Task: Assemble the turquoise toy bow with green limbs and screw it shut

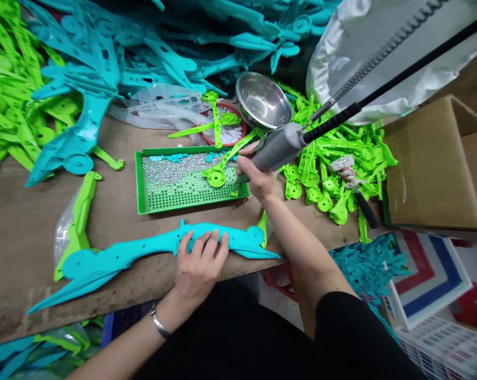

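Note:
A long turquoise plastic piece shaped like a toy bow (151, 245) lies along the front of the workbench, with lime-green limbs at both ends. My left hand (201, 261) grips its middle, fingers bent over the upper face. In my right hand (258, 177) is a grey electric screwdriver (280, 148), hung from a coiled spring with a black cable; its tip is hidden. A lime-green lever with a round end (216, 177) extends over the screw tray by my right fingertips; I cannot tell if they touch it. Small silver screws (171, 169) fill part of the green perforated tray (175, 207).
Lime-green parts (321, 184) are heaped on the right beside a cardboard box (428, 169). A steel bowl (262, 100) and a red basket (242, 129) stand behind the tray. Turquoise parts (92, 89) and more green ones (9, 79) pile up at the back left.

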`<action>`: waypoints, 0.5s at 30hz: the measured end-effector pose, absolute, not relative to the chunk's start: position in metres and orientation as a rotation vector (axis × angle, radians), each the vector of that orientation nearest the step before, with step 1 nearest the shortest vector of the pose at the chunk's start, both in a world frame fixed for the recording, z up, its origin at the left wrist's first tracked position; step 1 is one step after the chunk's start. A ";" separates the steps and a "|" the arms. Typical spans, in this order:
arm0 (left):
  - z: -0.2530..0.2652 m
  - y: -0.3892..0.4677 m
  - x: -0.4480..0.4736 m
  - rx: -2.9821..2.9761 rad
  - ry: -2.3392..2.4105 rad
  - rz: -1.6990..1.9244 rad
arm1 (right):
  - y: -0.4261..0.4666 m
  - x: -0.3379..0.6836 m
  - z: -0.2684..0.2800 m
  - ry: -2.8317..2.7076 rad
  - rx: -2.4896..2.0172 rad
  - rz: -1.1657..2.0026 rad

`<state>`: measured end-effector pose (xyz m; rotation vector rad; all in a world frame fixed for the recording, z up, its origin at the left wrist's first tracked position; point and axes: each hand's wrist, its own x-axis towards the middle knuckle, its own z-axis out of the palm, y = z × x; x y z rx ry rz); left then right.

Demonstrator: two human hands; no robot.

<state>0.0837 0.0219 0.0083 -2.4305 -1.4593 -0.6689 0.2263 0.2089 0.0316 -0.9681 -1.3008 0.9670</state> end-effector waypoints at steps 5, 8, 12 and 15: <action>0.004 0.014 0.090 -2.394 -1.589 -0.596 | 0.213 0.232 0.034 -1.375 -0.986 0.930; 0.004 0.005 0.096 -2.407 -1.615 -0.558 | 0.202 0.234 0.048 -1.397 -0.993 0.886; 0.003 -0.003 0.101 -2.410 -1.638 -0.510 | 0.162 0.230 0.067 -1.444 -0.900 0.974; -0.002 -0.007 0.104 -2.471 -1.705 -0.557 | 0.128 0.227 0.069 -1.527 -0.860 1.167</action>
